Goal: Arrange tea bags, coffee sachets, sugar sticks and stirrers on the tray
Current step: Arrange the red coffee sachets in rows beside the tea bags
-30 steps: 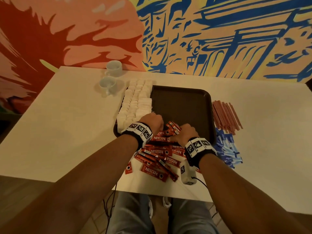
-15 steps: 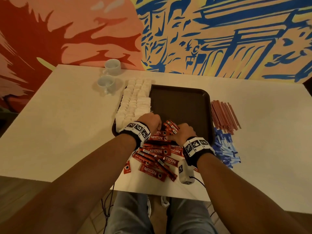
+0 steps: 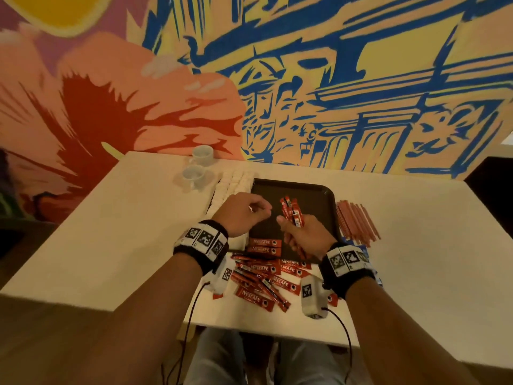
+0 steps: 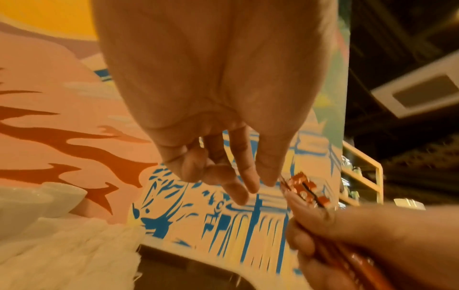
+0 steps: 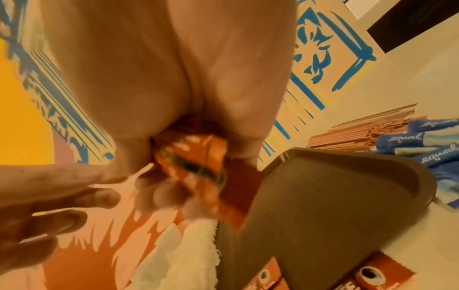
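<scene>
Head view: we find the right hand (image 3: 304, 236) raised over the dark tray (image 3: 327, 195), fingers curled round a bundle of red coffee sachets (image 3: 291, 213) standing upright. The left hand (image 3: 241, 215) hovers just beside it, fingers loosely bent, holding nothing. We note loose sachets (image 3: 266, 276) scattered on the white table (image 3: 125, 232) at the tray's near edge, white tea bags (image 3: 233, 180) in rows along its left side, stirrers (image 3: 356, 220) to its right, and two cups (image 3: 198, 165) behind.

Left wrist view: we see relaxed, slightly parted fingers (image 4: 238, 176) close to the bundle's top (image 4: 304, 188).

Right wrist view: we confirm fingers wrapped round the bundle (image 5: 201, 166); blue sugar sticks (image 5: 432, 145) lie beyond the tray (image 5: 347, 196).
</scene>
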Motion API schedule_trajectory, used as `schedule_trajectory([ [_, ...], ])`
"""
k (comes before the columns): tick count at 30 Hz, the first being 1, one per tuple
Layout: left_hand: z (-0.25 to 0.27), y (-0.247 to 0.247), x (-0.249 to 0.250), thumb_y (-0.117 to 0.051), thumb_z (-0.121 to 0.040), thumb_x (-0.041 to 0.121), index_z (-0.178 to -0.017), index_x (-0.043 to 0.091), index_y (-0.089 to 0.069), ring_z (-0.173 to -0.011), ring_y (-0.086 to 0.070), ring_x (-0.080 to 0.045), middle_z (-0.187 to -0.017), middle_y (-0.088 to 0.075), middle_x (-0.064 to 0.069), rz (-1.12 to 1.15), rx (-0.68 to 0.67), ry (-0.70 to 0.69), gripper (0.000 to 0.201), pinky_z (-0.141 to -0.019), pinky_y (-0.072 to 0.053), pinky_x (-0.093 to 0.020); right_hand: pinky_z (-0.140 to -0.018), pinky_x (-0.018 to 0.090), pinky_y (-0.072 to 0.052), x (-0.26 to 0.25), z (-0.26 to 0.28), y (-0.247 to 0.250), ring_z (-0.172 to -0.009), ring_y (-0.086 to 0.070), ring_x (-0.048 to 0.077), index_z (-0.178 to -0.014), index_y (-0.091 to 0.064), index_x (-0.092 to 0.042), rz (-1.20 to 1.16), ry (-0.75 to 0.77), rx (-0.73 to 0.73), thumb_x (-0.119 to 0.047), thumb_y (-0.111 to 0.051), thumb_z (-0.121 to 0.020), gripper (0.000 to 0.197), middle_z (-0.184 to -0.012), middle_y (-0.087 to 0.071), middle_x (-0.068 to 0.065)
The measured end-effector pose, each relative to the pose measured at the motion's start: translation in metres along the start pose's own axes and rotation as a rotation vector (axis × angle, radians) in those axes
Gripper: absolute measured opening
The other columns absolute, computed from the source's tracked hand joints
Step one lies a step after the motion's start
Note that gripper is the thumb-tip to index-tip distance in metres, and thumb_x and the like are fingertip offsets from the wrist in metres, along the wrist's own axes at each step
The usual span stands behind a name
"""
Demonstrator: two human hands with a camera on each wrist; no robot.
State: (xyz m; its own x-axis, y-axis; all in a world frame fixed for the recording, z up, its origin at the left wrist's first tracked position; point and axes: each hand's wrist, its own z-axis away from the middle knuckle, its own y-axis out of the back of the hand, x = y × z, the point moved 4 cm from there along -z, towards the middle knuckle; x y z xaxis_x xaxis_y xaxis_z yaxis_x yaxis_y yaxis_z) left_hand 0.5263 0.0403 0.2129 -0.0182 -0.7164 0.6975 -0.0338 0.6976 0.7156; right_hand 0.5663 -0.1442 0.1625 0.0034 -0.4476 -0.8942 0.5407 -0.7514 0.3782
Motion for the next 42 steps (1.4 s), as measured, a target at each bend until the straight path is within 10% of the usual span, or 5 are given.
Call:
schedule_trajectory([
  [5, 0.045, 0.023, 0.030, -0.063, -0.098, 0.032, -0.115, 0.022, -0.071, -0.078, -0.060, 0.013, -0.102, -0.071, 0.011, 0.352, 0.102, 0.028, 0.022, -0.067, -0.044, -0.007, -0.074, 0.046, -0.060, -0.026, 0.024, -0.009, -0.073, -0.070, 0.038, -0.107, -0.062, -0.011, -0.069, 0.008, -0.187, -0.062, -0.053, -0.096, 0.053, -0.078, -0.071, 0.011],
  [14, 0.050, 0.018, 0.040, -0.068, -0.094, 0.024, -0.109, 0.027, -0.070, -0.064, -0.059, -0.005, -0.081, -0.070, 0.008, 0.519, 0.148, 0.099, 0.015, -0.057, -0.045, -0.022, -0.042, 0.023, -0.040, -0.063, 0.037, -0.003, -0.047, -0.048, 0.010, -0.106, -0.060, -0.003, -0.014, 0.186, -0.223, -0.038, -0.060, -0.100, 0.036, -0.064, -0.057, -0.004],
  [23, 0.037, 0.030, 0.037, -0.069, -0.093, 0.013, -0.101, 0.014, -0.072, -0.066, -0.059, -0.013, -0.087, -0.069, -0.019, 0.660, 0.258, 0.220, 0.008, -0.061, -0.048, -0.027, -0.049, 0.027, -0.047, -0.069, 0.008, 0.040, -0.065, -0.060, 0.023, -0.110, -0.070, -0.008, -0.197, 0.024, -0.204, -0.053, -0.049, -0.101, 0.050, -0.090, -0.074, 0.008],
  [28, 0.036, 0.039, 0.052, -0.069, -0.092, 0.006, -0.099, 0.011, -0.069, -0.072, -0.066, -0.019, -0.084, -0.073, -0.007, 0.726, 0.391, 0.203, 0.009, -0.063, -0.053, -0.028, -0.049, 0.029, -0.042, -0.073, 0.009, 0.066, -0.056, -0.053, 0.017, -0.104, -0.073, -0.012, -0.231, -0.133, -0.099, -0.061, -0.051, -0.097, 0.054, -0.096, -0.074, 0.019],
  [42, 0.044, 0.048, 0.094, -0.075, -0.083, -0.002, -0.091, 0.009, -0.078, -0.088, -0.071, -0.023, -0.091, -0.076, -0.008, 0.621, 0.307, 0.115, 0.014, -0.081, -0.056, -0.026, -0.047, 0.025, -0.038, -0.088, 0.034, 0.086, -0.055, -0.047, 0.014, -0.100, -0.076, -0.006, -0.518, -0.073, -0.241, -0.016, -0.079, -0.085, 0.018, -0.078, -0.066, 0.008],
])
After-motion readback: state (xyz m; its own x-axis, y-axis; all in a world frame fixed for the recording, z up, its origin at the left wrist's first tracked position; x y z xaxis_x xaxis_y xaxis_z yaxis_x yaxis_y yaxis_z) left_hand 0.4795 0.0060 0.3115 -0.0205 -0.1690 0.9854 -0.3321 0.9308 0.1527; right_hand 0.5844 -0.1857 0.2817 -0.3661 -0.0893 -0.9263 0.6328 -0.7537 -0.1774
